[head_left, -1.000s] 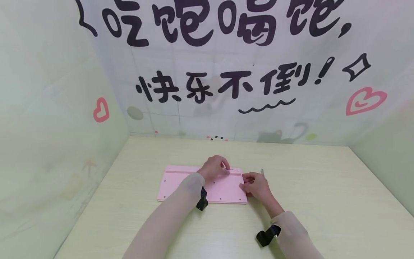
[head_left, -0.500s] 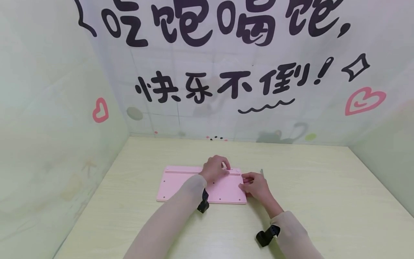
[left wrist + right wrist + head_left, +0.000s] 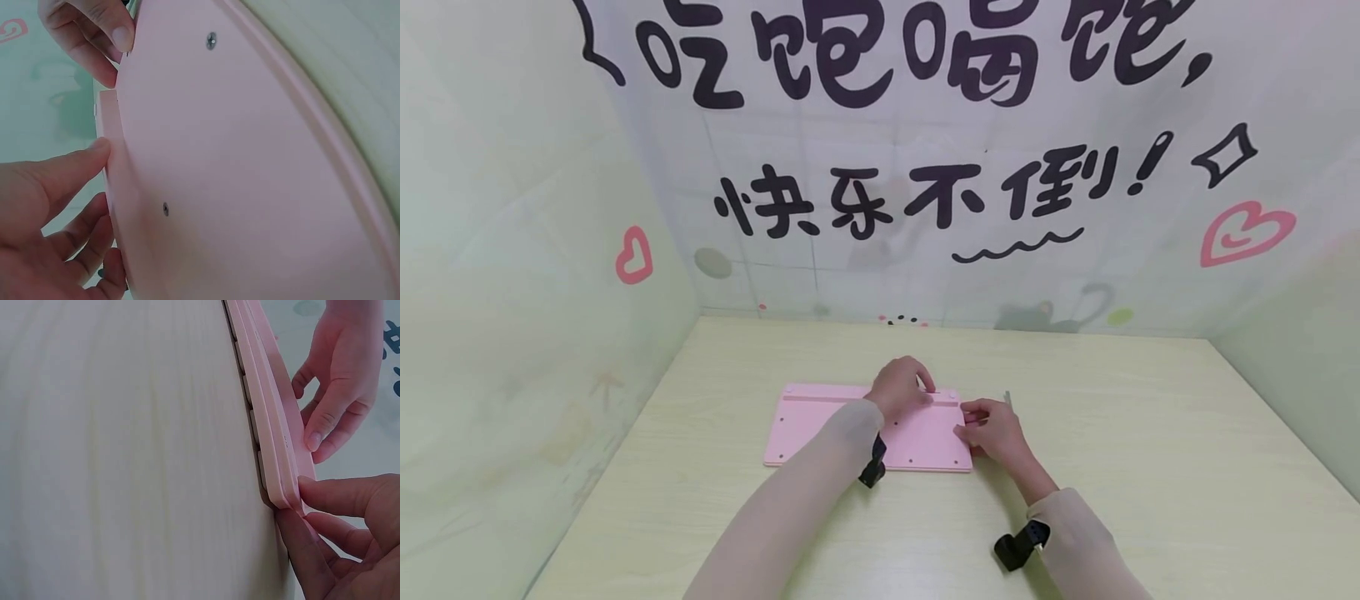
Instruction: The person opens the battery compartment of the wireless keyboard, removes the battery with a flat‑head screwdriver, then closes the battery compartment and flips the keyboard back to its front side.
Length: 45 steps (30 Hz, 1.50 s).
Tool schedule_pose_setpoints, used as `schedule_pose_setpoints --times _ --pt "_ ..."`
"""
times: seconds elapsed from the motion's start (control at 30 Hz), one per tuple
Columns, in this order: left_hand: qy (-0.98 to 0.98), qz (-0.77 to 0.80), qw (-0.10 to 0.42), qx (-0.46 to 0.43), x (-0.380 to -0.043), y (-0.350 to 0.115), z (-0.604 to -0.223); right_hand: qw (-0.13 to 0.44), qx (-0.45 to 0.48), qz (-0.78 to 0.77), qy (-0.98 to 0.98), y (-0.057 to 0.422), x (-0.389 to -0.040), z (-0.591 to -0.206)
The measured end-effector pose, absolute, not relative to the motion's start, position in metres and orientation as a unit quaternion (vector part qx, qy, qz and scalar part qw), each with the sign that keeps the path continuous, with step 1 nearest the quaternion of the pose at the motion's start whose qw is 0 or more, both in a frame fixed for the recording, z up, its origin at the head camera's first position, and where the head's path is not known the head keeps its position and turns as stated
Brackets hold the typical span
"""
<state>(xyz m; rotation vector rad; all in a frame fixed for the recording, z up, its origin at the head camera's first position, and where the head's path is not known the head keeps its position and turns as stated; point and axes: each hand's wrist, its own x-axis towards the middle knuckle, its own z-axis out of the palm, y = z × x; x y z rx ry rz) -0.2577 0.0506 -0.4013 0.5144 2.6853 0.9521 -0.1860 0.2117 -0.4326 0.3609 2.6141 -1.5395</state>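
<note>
From here I have a flat, rectangular pink keyboard-like board [image 3: 925, 437] lying on the pale wood-grained table [image 3: 1112, 417], its broad underside up and dotted with small metal screws [image 3: 212, 40]; the right wrist view shows me a row of key-like blocks [image 3: 254, 428] beneath its edge. A raised pink strip [image 3: 820, 399] runs along its far side, where my left hand [image 3: 898, 390] grips with curled fingers and thumb. My right hand [image 3: 996, 429] pinches the board's right end between thumb and fingers. Just beyond that hand I make out a slim grey-green item [image 3: 1009, 400], too small to identify. Light sleeves [image 3: 797, 508] cover both forearms, each with a black wrist camera [image 3: 1015, 548]. Behind the table I see a pale wall [image 3: 880, 287] with bold black lettering [image 3: 946, 196].
</note>
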Motion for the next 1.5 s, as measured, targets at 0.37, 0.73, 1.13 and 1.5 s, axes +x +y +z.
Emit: schedule_pose_setpoints --times 0.37,0.73,1.13,1.5 --pt "0.923 0.311 0.143 0.174 -0.265 0.052 -0.401 0.040 0.111 -0.502 0.857 0.210 -0.185 -0.432" --pt "0.924 0.305 0.147 0.179 -0.261 0.050 -0.395 0.044 0.111 -0.498 0.859 0.208 -0.187 -0.432" --pt "0.917 0.303 0.187 0.180 -0.260 0.049 -0.392 0.041 0.109 -0.493 0.862 0.210 -0.187 -0.433" --pt "0.919 0.263 0.205 0.208 -0.264 0.048 -0.394 0.034 0.106 -0.492 0.863 0.212 -0.189 -0.434"
